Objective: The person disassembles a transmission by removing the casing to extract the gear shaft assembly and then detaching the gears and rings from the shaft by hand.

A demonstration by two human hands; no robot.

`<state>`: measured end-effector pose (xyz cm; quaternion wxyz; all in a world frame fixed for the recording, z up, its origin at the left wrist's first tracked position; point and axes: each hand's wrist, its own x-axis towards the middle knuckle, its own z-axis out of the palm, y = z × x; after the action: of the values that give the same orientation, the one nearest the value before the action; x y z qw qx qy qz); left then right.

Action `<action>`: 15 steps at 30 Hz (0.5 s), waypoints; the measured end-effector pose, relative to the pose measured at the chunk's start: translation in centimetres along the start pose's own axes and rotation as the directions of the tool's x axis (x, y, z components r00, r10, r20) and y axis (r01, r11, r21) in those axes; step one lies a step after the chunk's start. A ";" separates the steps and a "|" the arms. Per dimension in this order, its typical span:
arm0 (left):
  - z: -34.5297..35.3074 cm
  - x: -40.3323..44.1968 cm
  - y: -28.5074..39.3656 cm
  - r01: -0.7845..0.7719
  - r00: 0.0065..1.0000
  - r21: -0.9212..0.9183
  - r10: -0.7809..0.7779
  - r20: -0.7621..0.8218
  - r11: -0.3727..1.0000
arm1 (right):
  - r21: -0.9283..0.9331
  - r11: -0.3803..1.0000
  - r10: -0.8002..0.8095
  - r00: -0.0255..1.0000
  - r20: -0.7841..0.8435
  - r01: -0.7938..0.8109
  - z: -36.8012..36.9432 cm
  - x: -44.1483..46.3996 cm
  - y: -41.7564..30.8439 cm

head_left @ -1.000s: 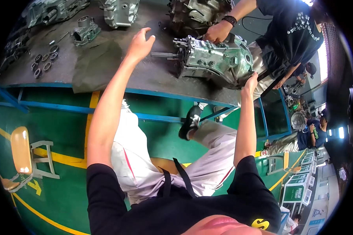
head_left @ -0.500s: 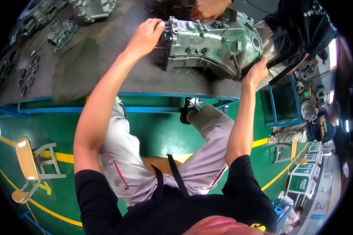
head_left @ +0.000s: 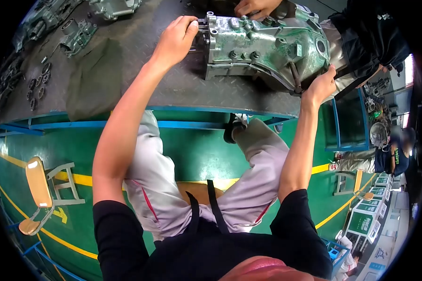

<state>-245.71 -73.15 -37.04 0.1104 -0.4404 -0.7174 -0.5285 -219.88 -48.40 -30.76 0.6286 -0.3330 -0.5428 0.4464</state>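
A large silver-green metal housing (head_left: 267, 51) lies on its side on the dark workbench (head_left: 150, 89). My left hand (head_left: 176, 40) is closed round the rods at the housing's left end; its fingertips are partly hidden. At the lower right edge of the housing, my right hand (head_left: 320, 85) grips the rim, thumb up and the other fingers out of sight behind it. A co-worker's hand (head_left: 258, 7) rests at the housing's top edge, apart from mine.
Left on the bench are a grey-green cloth (head_left: 96, 82), several metal rings (head_left: 41, 84), a small casting (head_left: 76, 37) and another casting (head_left: 115, 7). A co-worker (head_left: 375, 37) stands at the right. A chair (head_left: 40, 182) stands on the floor.
My left hand has moved from open beside the shaft to closed on the housing's left end. In view, the housing now appears higher and further right than half a second ago.
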 end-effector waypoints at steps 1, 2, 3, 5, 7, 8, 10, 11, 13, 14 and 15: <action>-0.2 0.0 0.3 -0.009 1.000 0.026 0.009 -0.005 1.000 | 0.083 0.997 -0.002 1.000 -0.005 0.003 0.0 -0.2 0.3; -0.3 0.2 0.5 -0.020 1.000 0.053 0.020 -0.013 0.998 | 0.082 0.997 0.001 1.000 -0.004 -0.001 0.0 -0.1 0.6; -0.3 0.3 0.4 -0.016 1.000 0.056 0.017 -0.012 0.998 | 0.065 0.998 -0.017 1.000 -0.010 0.018 -0.2 0.2 0.9; -0.4 0.2 0.1 -0.060 0.998 0.096 0.061 -0.005 0.994 | 0.008 1.000 -0.011 0.999 -0.031 0.011 -0.1 0.3 0.5; -0.2 -0.1 -0.3 -0.032 1.000 0.066 0.032 0.002 0.997 | -0.049 0.998 -0.042 0.996 -0.076 0.038 0.6 0.2 -0.6; 0.0 -0.4 -0.7 -0.006 1.000 0.027 0.006 0.013 1.000 | -0.085 0.996 -0.031 0.997 -0.070 0.025 0.7 0.2 -1.6; -0.1 -0.8 -1.2 0.021 0.999 -0.022 -0.020 0.046 1.000 | -0.144 0.989 -0.046 0.996 -0.080 0.034 0.9 -0.3 -2.1; -0.1 -0.8 -1.0 0.015 0.999 -0.048 -0.013 0.042 0.999 | -0.145 0.986 -0.093 0.993 -0.073 0.081 0.9 -0.3 -1.9; -0.1 -0.7 -0.8 0.010 0.999 -0.077 -0.007 0.033 0.997 | -0.116 0.990 -0.091 0.995 -0.049 0.085 0.6 -0.3 -1.8; -0.1 -0.6 -0.7 -0.029 1.000 -0.039 0.029 0.011 0.999 | -0.118 0.989 -0.094 0.995 -0.043 0.089 0.6 -0.3 -1.5; -0.1 -0.7 -0.6 -0.064 0.998 0.001 0.064 -0.010 0.998 | -0.073 0.997 -0.040 0.998 -0.050 0.036 0.6 -0.5 -1.0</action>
<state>-245.83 -73.63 -37.83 0.1311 -0.4604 -0.7027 -0.5264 -220.30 -49.28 -29.89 0.6384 -0.3565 -0.5485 0.4056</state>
